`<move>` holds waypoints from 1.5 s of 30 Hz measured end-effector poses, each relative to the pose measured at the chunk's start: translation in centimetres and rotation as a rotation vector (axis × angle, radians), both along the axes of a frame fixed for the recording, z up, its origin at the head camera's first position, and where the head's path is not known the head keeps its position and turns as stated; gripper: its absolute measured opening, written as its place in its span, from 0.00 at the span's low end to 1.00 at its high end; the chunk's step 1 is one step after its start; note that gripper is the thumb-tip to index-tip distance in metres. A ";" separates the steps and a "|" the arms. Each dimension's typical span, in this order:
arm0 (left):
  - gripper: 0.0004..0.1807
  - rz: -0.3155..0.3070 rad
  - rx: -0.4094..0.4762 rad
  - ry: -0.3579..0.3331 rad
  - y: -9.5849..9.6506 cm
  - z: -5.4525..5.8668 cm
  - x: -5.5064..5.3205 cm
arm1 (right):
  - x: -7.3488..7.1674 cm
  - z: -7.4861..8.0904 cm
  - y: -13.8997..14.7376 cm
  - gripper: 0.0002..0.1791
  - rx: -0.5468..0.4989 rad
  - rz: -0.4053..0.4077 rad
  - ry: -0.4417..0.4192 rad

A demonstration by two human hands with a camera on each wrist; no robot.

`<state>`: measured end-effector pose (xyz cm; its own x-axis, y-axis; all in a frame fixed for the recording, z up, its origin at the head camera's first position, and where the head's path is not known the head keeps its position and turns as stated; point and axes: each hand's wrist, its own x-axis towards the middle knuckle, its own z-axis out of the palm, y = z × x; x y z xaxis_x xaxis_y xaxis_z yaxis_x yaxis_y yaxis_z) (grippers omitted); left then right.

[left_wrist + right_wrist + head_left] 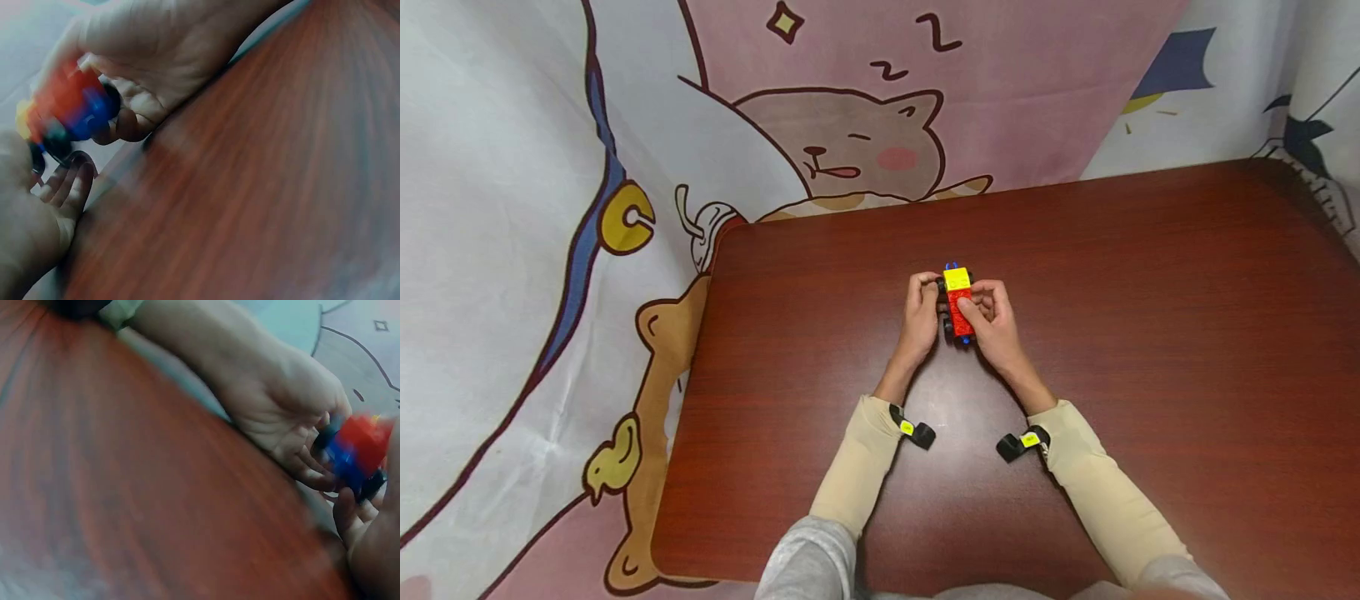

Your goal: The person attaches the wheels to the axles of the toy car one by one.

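Both hands hold a toy car (959, 305) built of plastic blocks, red on top with a yellow front block, a blue base and black wheels. From the left, my left hand (919, 323) grips it by the wheels, fingers bent at the front one. My right hand (997, 333) lays its thumb on the red blocks, with its fingers curled round the right side. In the left wrist view the car (70, 100) is blurred between the two palms. The blue underside of the car (344, 456) shows in the right wrist view, partly covered by fingers.
A dark red-brown wooden table (1150, 333) spreads out beneath the hands. Behind it and along its left side hangs a cloth (1000, 92) printed with cartoon animals. Black camera straps (917, 433) sit on both wrists over beige sleeves (850, 483).
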<state>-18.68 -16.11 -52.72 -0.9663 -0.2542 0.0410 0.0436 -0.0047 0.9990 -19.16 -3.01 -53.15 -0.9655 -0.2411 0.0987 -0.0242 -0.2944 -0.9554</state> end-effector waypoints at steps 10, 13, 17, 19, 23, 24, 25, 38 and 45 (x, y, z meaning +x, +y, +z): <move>0.16 -0.079 -0.021 0.011 1.0 1.6 0.8 | 0.7 1.2 0.7 0.19 0.381 -0.252 0.158; 0.17 -0.119 -0.038 0.005 0.9 1.4 0.7 | 0.0 -0.3 0.6 0.20 0.456 -0.289 0.186; 0.21 -0.193 -0.143 0.030 0.6 1.1 0.2 | -0.9 -1.6 0.7 0.20 0.501 -0.332 0.205; 0.22 -0.235 -0.216 0.048 0.6 1.9 0.4 | -1.1 -1.6 0.8 0.20 0.511 -0.348 0.215; 0.23 -0.273 -0.290 0.082 0.7 3.1 1.3 | -0.9 -1.8 0.9 0.20 0.497 -0.356 0.204; 0.23 -0.270 -0.289 0.082 0.8 3.0 1.5 | -0.7 -1.9 0.9 0.20 0.491 -0.354 0.198; 0.24 -0.270 -0.284 0.081 0.9 2.9 1.7 | -0.5 -2.0 1.1 0.19 0.486 -0.356 0.192; 0.24 -0.251 -0.294 0.054 0.9 2.3 1.8 | -0.4 -2.6 0.9 0.20 0.493 -0.346 0.147; 0.22 -0.217 -0.239 0.021 0.6 -0.1 1.6 | 0.1 -3.2 0.6 0.22 0.437 -0.335 0.092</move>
<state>-17.10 -15.53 -52.83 -0.9952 -0.0228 0.0954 0.0882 0.2181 0.9719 -19.08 -2.45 -56.37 -0.9885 0.0403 0.1458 -0.1372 0.1669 -0.9764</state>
